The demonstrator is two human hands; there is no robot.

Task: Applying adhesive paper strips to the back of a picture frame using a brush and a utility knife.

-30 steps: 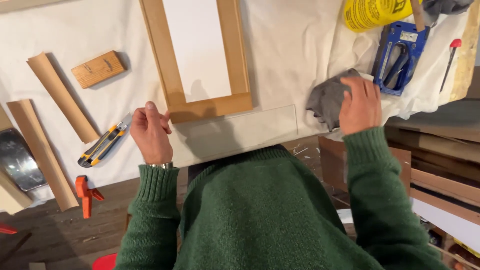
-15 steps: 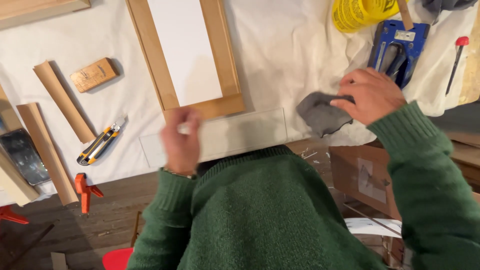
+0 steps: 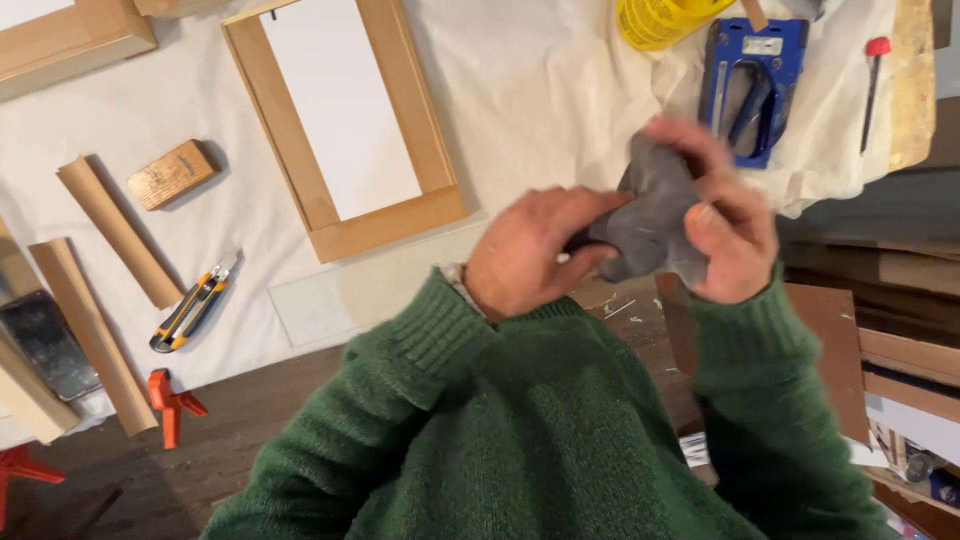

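Both my hands hold a crumpled grey cloth [image 3: 650, 215] in front of my chest, above the near edge of the white-covered bench. My left hand [image 3: 535, 250] grips it from the left and my right hand [image 3: 730, 215] from the right, fingers curled over it. A clear glass pane [image 3: 320, 305] lies flat on the white sheet [image 3: 540, 90] just left of my left wrist. Beyond it lies a wooden picture frame [image 3: 345, 125] with a white centre. My arms are in green sweater sleeves.
A yellow-black utility knife [image 3: 190, 305], wooden strips [image 3: 115, 230], a small wood block [image 3: 172, 173] and orange clamps [image 3: 170, 400] lie at left. A blue staple gun [image 3: 750, 85], a yellow container [image 3: 660, 20] and a red-handled tool [image 3: 873, 80] sit at the back right. Boards are stacked at right.
My left hand left the glass pane and came across to the cloth. My right hand lifted the cloth off the bench and brought it toward my chest, so both now hold it.
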